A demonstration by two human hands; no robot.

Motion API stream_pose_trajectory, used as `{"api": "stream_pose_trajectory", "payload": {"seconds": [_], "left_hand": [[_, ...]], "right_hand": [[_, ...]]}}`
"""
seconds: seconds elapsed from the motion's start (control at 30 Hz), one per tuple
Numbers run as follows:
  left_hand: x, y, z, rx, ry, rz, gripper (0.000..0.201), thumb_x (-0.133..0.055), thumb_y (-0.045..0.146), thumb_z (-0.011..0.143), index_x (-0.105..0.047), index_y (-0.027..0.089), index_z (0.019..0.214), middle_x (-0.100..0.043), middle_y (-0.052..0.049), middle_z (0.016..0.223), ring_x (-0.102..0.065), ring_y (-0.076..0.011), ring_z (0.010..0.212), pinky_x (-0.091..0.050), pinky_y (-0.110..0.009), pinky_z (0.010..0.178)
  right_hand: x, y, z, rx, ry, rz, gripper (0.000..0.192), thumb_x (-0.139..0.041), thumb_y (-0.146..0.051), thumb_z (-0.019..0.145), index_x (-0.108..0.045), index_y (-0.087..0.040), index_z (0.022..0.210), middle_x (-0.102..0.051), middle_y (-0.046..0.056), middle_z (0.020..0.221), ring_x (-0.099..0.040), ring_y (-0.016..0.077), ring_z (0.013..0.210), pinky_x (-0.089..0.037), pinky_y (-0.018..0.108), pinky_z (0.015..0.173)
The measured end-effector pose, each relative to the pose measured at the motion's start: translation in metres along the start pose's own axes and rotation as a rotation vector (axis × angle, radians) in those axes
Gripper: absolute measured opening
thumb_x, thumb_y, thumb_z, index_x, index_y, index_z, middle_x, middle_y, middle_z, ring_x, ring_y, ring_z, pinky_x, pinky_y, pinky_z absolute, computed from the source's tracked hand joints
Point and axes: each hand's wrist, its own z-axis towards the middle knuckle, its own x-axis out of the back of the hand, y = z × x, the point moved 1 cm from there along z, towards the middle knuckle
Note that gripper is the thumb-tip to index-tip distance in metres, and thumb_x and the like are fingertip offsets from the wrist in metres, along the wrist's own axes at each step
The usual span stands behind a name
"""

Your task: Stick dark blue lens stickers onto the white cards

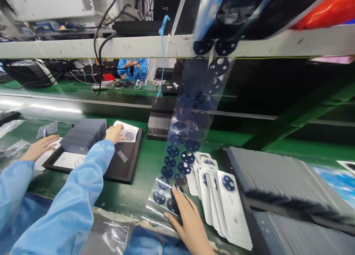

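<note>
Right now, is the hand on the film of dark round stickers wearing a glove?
No, the right hand lies bare and flat on the film strip, fingernails showing.

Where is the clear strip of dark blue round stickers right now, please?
The sticker strip hangs from the shelf beam at centre, its lower end on the green bench under the right hand, left of the fanned white cards.

We see a green bench (133,195) under a white shelf beam (83,47). Black cables (97,44) hang from it (also one blue cord (163,55)). Behind, we see a second green bench (41,87) with equipment.
</note>
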Motion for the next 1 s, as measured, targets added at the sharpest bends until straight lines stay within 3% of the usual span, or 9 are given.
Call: {"api": "stream_pose_trajectory", "payload": {"seconds": [0.23, 0.4, 0.57, 0.73, 1.0], "left_hand": [[0.001, -0.002, -0.008, -0.076, 0.026, 0.024, 0.034, -0.063, 0.038, 0.095, -0.061, 0.019, 0.123, -0.064, -0.009, 0.125, -0.063, -0.0253, 0.109, -0.052, -0.048, 0.095], [-0.01, -0.002, -0.016, -0.132, 0.098, 0.033, 0.034, -0.062, 0.033, 0.096, -0.06, 0.02, 0.127, -0.06, -0.011, 0.136, -0.058, -0.028, 0.122, -0.047, -0.053, 0.104], [-0.028, -0.003, -0.029, -0.198, 0.159, 0.035, 0.059, -0.068, 0.036, 0.091, -0.047, 0.016, 0.143, -0.044, -0.017, 0.154, -0.041, -0.0337, 0.142, -0.031, -0.058, 0.117], [-0.035, -0.007, -0.033, -0.235, 0.205, 0.064, 0.083, -0.074, 0.048, 0.082, -0.04, 0.011, 0.148, -0.039, -0.023, 0.157, -0.035, -0.0361, 0.145, -0.022, -0.056, 0.122], [-0.029, -0.01, -0.029, -0.313, 0.277, 0.102, 0.057, -0.066, 0.042, 0.089, -0.052, 0.014, 0.137, -0.058, -0.017, 0.137, -0.049, -0.034, 0.134, -0.031, -0.059, 0.115]], "right_hand": [[-0.007, 0.004, -0.001, 0.034, 0.084, 0.012, 0.07, -0.05, -0.044, 0.1, -0.016, -0.025, 0.159, -0.063, 0.01, 0.138, -0.065, 0.0309, 0.12, -0.056, 0.044, 0.095], [-0.01, 0.004, -0.001, 0.08, 0.136, -0.073, 0.07, -0.045, -0.044, 0.102, -0.012, -0.023, 0.16, -0.064, 0.009, 0.136, -0.066, 0.0299, 0.118, -0.057, 0.043, 0.091], [-0.011, 0.005, 0.001, 0.104, 0.183, -0.142, 0.07, -0.041, -0.047, 0.103, -0.012, -0.019, 0.161, -0.066, 0.01, 0.134, -0.068, 0.0284, 0.115, -0.057, 0.041, 0.089], [-0.014, 0.008, 0.001, 0.139, 0.224, -0.177, 0.071, -0.038, -0.048, 0.103, -0.011, -0.017, 0.161, -0.068, 0.01, 0.131, -0.069, 0.0288, 0.113, -0.056, 0.042, 0.088], [-0.019, 0.009, 0.001, 0.16, 0.219, -0.251, 0.075, -0.036, -0.051, 0.102, -0.009, -0.014, 0.161, -0.066, 0.011, 0.133, -0.069, 0.0295, 0.113, -0.055, 0.042, 0.087]]}}
